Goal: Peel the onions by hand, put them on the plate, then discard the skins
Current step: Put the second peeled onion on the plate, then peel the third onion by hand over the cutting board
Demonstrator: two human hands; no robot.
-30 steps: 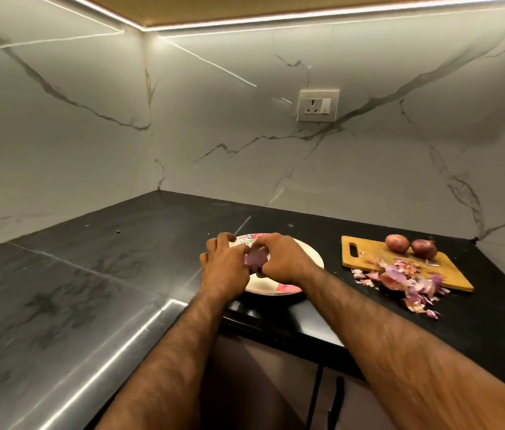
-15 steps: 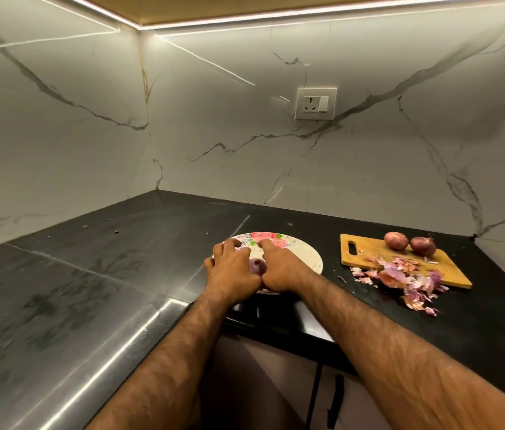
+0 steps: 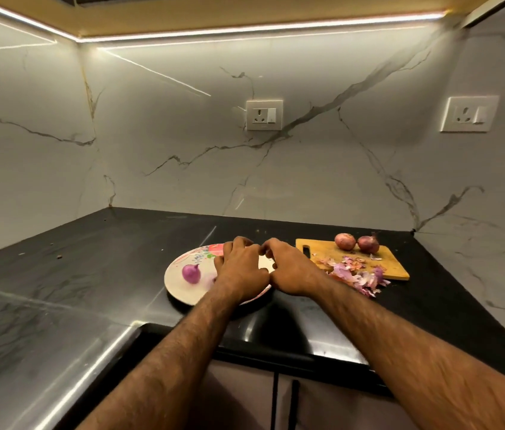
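One peeled onion [image 3: 191,273] on plate [image 3: 173,278]; two unpeeled onions [image 3: 345,241] on board [image 3: 393,265].

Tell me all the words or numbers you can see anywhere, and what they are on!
No words or numbers can be read here.
Plate: a red, green and blue printed design near its far rim, too blurred to tell whether it holds letters.
Wall socket and second wall socket: no markings show.
Cutting board: plain wood, no print.

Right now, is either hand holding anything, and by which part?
Cannot be told. Both hands, left and right, hover over the plate, fingers curled and hiding what lies beneath. The peeled onion lies free on the plate.
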